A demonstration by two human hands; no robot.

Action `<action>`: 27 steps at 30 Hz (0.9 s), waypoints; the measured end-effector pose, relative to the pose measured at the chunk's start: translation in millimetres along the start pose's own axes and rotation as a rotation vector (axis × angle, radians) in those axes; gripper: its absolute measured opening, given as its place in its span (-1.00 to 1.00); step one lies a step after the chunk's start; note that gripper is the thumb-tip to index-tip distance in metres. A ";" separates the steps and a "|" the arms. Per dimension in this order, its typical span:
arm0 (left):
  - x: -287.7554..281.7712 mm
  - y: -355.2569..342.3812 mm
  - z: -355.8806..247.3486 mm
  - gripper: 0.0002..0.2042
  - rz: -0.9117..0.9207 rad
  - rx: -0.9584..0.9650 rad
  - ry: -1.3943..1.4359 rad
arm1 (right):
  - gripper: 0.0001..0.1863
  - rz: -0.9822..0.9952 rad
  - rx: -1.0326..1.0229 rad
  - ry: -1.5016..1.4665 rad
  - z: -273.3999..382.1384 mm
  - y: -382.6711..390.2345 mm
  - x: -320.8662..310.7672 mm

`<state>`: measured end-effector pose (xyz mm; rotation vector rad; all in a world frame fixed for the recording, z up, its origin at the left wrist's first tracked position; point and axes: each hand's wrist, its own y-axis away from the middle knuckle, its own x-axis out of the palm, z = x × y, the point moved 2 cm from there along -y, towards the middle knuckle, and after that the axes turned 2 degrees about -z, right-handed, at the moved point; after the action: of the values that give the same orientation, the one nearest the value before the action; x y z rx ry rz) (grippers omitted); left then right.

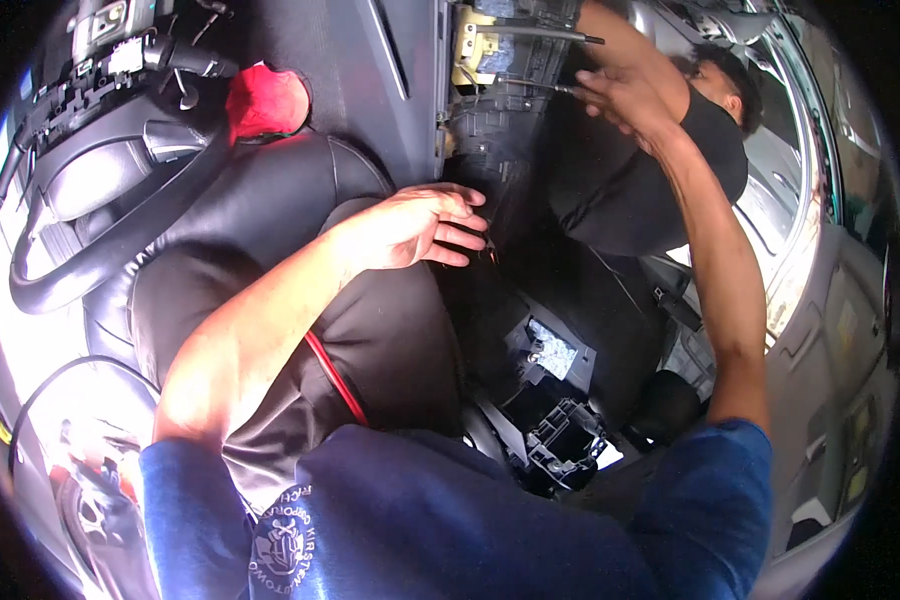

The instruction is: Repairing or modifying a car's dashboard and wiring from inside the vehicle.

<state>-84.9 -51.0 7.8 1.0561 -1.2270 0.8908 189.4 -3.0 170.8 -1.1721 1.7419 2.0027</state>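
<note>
My left hand (415, 228) hangs over the middle of the car cabin, palm partly turned inward and fingers apart, holding nothing. My right hand (625, 105) reaches up to the exposed dashboard frame (530, 60), its fingers loosely spread. The tip of a thin metal rod (530, 85) meets its fingertips; whether they touch it is hard to tell. Above that, a thicker grey rod (545, 31) sticks out from a yellowish metal bracket (472, 50). The dark area below the frame hides much detail.
A co-worker (660, 190) in black leans in at the right, one arm (625, 45) extended toward the frame. At left are a steering wheel (120, 255), a black leather seat (270, 190) and a red cloth-like item (268, 100). An opened centre console (560, 430) lies below.
</note>
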 end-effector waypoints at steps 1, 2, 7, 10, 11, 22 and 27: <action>-0.5 1.9 -0.2 -0.53 -0.001 -0.007 -0.007 | -0.68 -0.072 -0.228 0.087 8.0 3.9 9.5; -1.8 3.4 -0.9 -0.53 -0.028 0.008 0.005 | -0.68 -0.146 -0.455 0.174 12.4 10.2 14.3; 3.2 4.0 -5.9 -0.53 -0.024 0.010 0.081 | -0.56 -0.387 -0.874 0.791 -4.9 26.8 8.7; 9.0 6.8 -9.6 -0.53 -0.058 -0.027 0.062 | -0.68 -0.393 -0.967 0.818 -13.7 25.1 11.2; 9.0 7.2 -10.7 -0.53 -0.063 -0.027 0.054 | -0.75 -0.434 -0.800 0.636 -13.9 16.2 12.7; 4.2 -0.3 -5.6 -0.54 -0.168 0.159 0.021 | -0.74 -0.497 -0.555 0.386 4.3 66.2 18.7; 35.8 -46.6 -19.4 -0.45 -0.188 0.366 0.123 | -0.74 -0.461 -0.810 0.262 -16.8 79.5 62.6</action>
<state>-30.1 -46.5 36.1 1.3611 -0.8634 1.0400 104.6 -58.8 185.3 -1.9160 0.5768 2.3527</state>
